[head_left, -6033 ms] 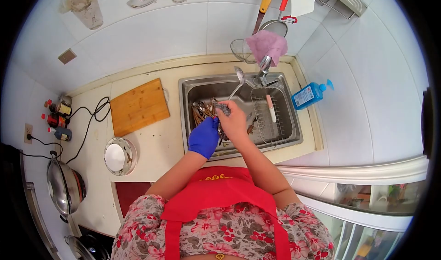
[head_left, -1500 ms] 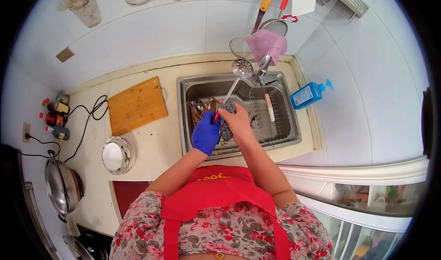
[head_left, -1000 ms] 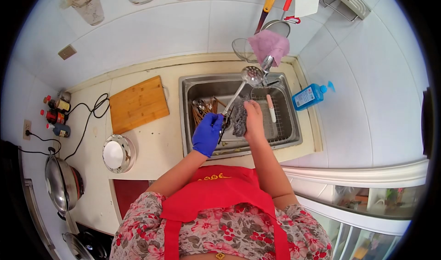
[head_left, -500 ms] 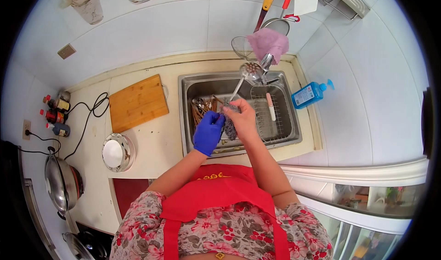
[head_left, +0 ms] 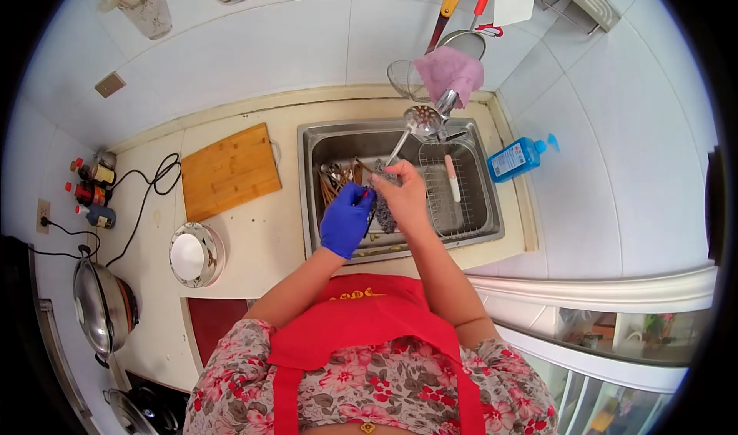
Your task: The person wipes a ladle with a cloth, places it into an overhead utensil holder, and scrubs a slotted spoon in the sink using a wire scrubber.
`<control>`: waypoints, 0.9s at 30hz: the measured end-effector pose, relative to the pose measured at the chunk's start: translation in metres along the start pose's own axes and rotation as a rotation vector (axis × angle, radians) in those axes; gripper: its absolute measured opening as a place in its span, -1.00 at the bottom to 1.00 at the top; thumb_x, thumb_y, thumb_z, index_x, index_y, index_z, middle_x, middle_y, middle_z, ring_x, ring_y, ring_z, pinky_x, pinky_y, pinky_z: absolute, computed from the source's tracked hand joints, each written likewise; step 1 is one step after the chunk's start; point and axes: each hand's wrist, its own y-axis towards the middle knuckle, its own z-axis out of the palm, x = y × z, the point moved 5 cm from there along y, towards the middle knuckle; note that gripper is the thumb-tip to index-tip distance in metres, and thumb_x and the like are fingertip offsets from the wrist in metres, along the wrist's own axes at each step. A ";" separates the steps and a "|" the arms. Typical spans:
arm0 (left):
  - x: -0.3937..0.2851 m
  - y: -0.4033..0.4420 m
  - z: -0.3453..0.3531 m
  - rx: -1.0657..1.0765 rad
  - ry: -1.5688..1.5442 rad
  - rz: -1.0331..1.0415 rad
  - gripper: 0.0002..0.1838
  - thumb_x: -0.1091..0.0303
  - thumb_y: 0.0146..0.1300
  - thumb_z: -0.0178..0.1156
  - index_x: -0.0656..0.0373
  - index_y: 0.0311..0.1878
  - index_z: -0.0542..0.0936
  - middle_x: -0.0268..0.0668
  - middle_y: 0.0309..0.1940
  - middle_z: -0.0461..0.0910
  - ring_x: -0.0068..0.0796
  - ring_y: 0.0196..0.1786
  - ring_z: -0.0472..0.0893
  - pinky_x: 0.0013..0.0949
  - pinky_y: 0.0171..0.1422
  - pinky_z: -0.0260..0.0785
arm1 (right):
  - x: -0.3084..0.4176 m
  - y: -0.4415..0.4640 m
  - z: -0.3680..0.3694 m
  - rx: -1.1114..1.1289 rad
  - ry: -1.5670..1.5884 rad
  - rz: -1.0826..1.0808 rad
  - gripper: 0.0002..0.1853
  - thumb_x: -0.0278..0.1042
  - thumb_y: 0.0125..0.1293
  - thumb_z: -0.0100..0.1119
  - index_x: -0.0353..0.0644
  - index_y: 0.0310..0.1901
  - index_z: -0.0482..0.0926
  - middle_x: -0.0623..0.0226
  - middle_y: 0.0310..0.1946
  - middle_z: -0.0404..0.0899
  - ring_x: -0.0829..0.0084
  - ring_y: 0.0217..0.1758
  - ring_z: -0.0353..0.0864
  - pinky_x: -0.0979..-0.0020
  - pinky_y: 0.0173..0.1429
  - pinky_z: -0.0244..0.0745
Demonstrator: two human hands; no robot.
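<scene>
Over the sink [head_left: 306, 204], my left hand [head_left: 346, 224] in a blue glove is closed around the handle of a slotted ladle [head_left: 422, 120]. The ladle's perforated head points up toward the faucet [head_left: 443, 111]. My bare right hand [head_left: 403, 195] pinches a grey scouring pad [head_left: 383, 214] against the ladle's handle, just right of the glove. Chopsticks and spoons [head_left: 337, 177] lie in the left part of the sink. A wire rack [head_left: 467, 214] on the right holds a peeler-like tool with a pink handle [head_left: 450, 167].
A wooden cutting board [head_left: 231, 174] and stacked bowls [head_left: 192, 257] sit left of the sink. A blue pump bottle [head_left: 515, 161] stands at its right. A pink cloth [head_left: 450, 74] hangs over the faucet. Farther left are bottles [head_left: 98, 194], a black cord and a lidded pan [head_left: 96, 304].
The ladle's head has shifted about beside the faucet. My right hand, apart from the ladle a second ago, has come back to its handle with the scouring pad.
</scene>
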 end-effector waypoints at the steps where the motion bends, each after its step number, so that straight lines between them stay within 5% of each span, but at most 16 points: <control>1: 0.003 0.004 0.000 0.063 -0.222 -0.080 -0.80 0.26 0.21 0.10 0.20 -0.40 0.42 -0.34 -0.67 0.38 -0.50 -0.66 0.37 -0.38 -0.55 0.24 | -0.004 0.004 0.001 0.098 0.162 0.027 -0.84 -0.60 0.03 0.21 -0.23 -0.40 0.41 0.36 -0.44 0.51 0.65 -0.29 0.41 0.60 -0.17 0.34; 2: 0.002 0.007 -0.005 0.061 -0.222 -0.082 -0.80 0.26 0.21 0.10 0.20 -0.40 0.42 -0.34 -0.67 0.38 -0.50 -0.66 0.37 -0.38 -0.55 0.24 | -0.007 0.007 0.002 0.198 0.325 0.054 -0.84 -0.62 0.03 0.19 -0.21 -0.40 0.40 0.32 -0.41 0.53 0.62 -0.27 0.45 0.59 -0.15 0.35; 4: 0.004 0.000 0.003 0.392 -0.866 -0.514 -0.82 0.27 0.22 0.10 0.17 -0.40 0.42 -0.39 -0.68 0.37 -0.61 -0.72 0.30 -0.49 -0.67 0.10 | -0.002 0.010 -0.005 0.331 0.453 0.063 -0.81 -0.65 0.04 0.16 -0.19 -0.39 0.36 0.21 -0.32 0.55 0.52 -0.21 0.50 0.56 -0.14 0.40; 8: -0.014 -0.001 0.001 0.531 -1.087 -0.647 -0.85 0.29 0.22 0.11 0.13 -0.38 0.41 -0.45 -0.69 0.34 -0.72 -0.74 0.22 -0.61 -0.72 -0.06 | 0.007 0.007 -0.004 0.513 0.728 0.164 -0.79 -0.70 0.06 0.10 -0.16 -0.39 0.33 0.07 -0.23 0.56 0.42 -0.16 0.55 0.51 -0.11 0.44; 11: 0.004 0.001 0.009 0.472 -0.911 -0.557 -0.84 0.26 0.22 0.10 0.13 -0.36 0.43 -0.39 -0.69 0.34 -0.64 -0.73 0.24 -0.52 -0.71 0.06 | 0.000 0.009 -0.001 0.365 0.466 0.058 -0.79 -0.70 0.06 0.12 -0.16 -0.39 0.33 0.13 -0.25 0.55 0.44 -0.17 0.55 0.53 -0.12 0.44; 13: -0.012 0.008 -0.010 0.036 0.009 0.044 -0.80 0.25 0.19 0.14 0.18 -0.39 0.44 -0.36 -0.65 0.40 -0.54 -0.69 0.34 -0.41 -0.60 0.22 | -0.007 0.004 0.005 0.249 0.431 0.087 -0.80 -0.67 0.04 0.16 -0.18 -0.39 0.35 0.26 -0.34 0.53 0.54 -0.24 0.49 0.56 -0.18 0.41; 17: -0.022 0.001 -0.011 -0.061 0.272 0.121 -0.77 0.25 0.16 0.16 0.23 -0.43 0.45 -0.35 -0.61 0.45 -0.46 -0.64 0.41 -0.33 -0.45 0.32 | -0.011 0.004 0.003 0.052 0.117 -0.024 -0.79 -0.63 0.02 0.23 -0.20 -0.39 0.37 0.45 -0.49 0.43 0.69 -0.38 0.36 0.61 -0.28 0.33; 20: -0.003 0.009 -0.008 0.048 -0.135 -0.063 -0.80 0.24 0.20 0.12 0.18 -0.38 0.45 -0.36 -0.64 0.41 -0.54 -0.69 0.34 -0.41 -0.60 0.23 | -0.010 0.011 0.000 0.228 0.372 0.073 -0.79 -0.64 0.01 0.22 -0.19 -0.40 0.38 0.44 -0.47 0.46 0.68 -0.35 0.40 0.60 -0.24 0.36; 22: 0.001 0.002 0.005 0.454 -0.883 -0.580 -0.80 0.23 0.22 0.08 0.14 -0.40 0.42 -0.35 -0.70 0.39 -0.56 -0.74 0.30 -0.47 -0.70 0.09 | -0.003 0.015 -0.008 0.341 0.446 0.107 -0.79 -0.67 0.03 0.17 -0.17 -0.40 0.35 0.30 -0.38 0.51 0.57 -0.27 0.47 0.57 -0.20 0.40; 25: -0.020 -0.005 0.003 0.630 -1.217 -0.797 -0.81 0.23 0.25 0.06 0.10 -0.41 0.41 -0.45 -0.71 0.33 -0.71 -0.78 0.19 -0.60 -0.77 -0.11 | 0.007 0.014 -0.007 0.478 0.575 0.132 -0.78 -0.71 0.05 0.10 -0.15 -0.40 0.31 0.12 -0.28 0.56 0.45 -0.19 0.55 0.52 -0.16 0.44; 27: -0.010 -0.002 0.007 0.552 -1.050 -0.710 -0.80 0.21 0.24 0.07 0.12 -0.40 0.41 -0.42 -0.71 0.35 -0.65 -0.77 0.24 -0.54 -0.74 -0.02 | 0.003 0.014 -0.004 0.503 0.630 0.123 -0.77 -0.72 0.05 0.08 -0.15 -0.40 0.31 0.09 -0.26 0.57 0.43 -0.19 0.55 0.51 -0.15 0.44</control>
